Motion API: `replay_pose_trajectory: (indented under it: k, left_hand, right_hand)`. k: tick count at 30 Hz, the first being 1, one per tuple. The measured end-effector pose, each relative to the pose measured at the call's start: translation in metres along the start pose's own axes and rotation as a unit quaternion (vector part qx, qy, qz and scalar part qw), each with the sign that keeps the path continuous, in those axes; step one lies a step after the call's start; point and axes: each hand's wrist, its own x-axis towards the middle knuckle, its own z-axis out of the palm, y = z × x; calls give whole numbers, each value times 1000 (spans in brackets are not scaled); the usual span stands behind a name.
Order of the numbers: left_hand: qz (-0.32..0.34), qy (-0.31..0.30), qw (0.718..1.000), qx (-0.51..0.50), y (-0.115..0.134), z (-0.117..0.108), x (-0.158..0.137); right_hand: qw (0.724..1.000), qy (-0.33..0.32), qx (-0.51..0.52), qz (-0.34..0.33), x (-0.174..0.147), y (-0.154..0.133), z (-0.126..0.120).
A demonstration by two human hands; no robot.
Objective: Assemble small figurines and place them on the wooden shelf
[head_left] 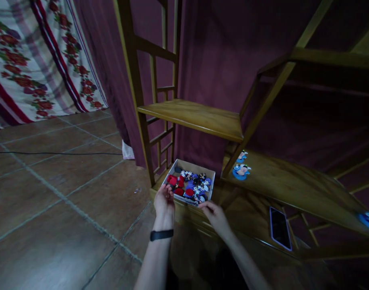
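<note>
A shallow white box [214,183] sits on the low wooden ledge, filled with small figurines [190,186] in red, purple, white and black. My left hand [164,200], with a dark band on its wrist, is at the box's near left corner. Its fingers are loosely curved and a little apart by the red pieces; I see nothing held in them. At the near right corner, my right hand [213,214] has thumb and fingers closed on the box's edge.
A wooden shelf unit [193,114] rises around the box, with one board above it. Small blue-based figurines [241,172] stand on the board to the right. A phone [280,228] lies lower right. A dark cable [57,153] crosses the tiled floor at left.
</note>
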Motion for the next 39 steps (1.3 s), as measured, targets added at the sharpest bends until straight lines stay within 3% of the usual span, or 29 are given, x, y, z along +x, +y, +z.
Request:
replay_pose_trajectory:
  k: [4, 7, 13, 20, 23, 28, 30, 32, 35, 37, 39]
  left_hand:
    - [-78, 65, 995, -16, 4, -12, 12]
    - [-66, 49, 996, -16, 9, -15, 17]
    - [-48, 39, 998, -26, 23, -15, 23]
    - [-56, 83, 994, -38, 28, -6, 23]
    - [-63, 72, 995, -39, 27, -3, 22]
    - [-89, 77, 993, -27, 23, 1, 23]
    - [-90, 85, 992, -22, 22, 2, 24]
    - [-90, 86, 992, -25, 22, 1, 25]
    - [-90, 85, 992, -31, 21, 1, 25]
    - [-92, 77, 992, -34, 20, 3, 23]
    - [-98, 65, 992, -38, 19, 5, 22]
  right_hand:
    - [998, 11, -53, -33, 47, 17, 18]
    - [993, 41, -98, -41, 82, 28, 29]
    - [974, 111, -198, 11, 133, 47, 44]
    - [949, 79, -295, 78, 146, 57, 74]
    - [959, 54, -273, 45, 145, 54, 89]
    - [984, -44, -170, -39, 141, 42, 110]
    - [985, -74, -150, -49, 138, 38, 110]
    - [986, -55, -155, -38, 136, 38, 100]
    - [973, 55, -219, 40, 135, 42, 70]
    - [946, 127, -273, 121, 135, 46, 53]
    - [933, 99, -304, 164, 134, 48, 48]
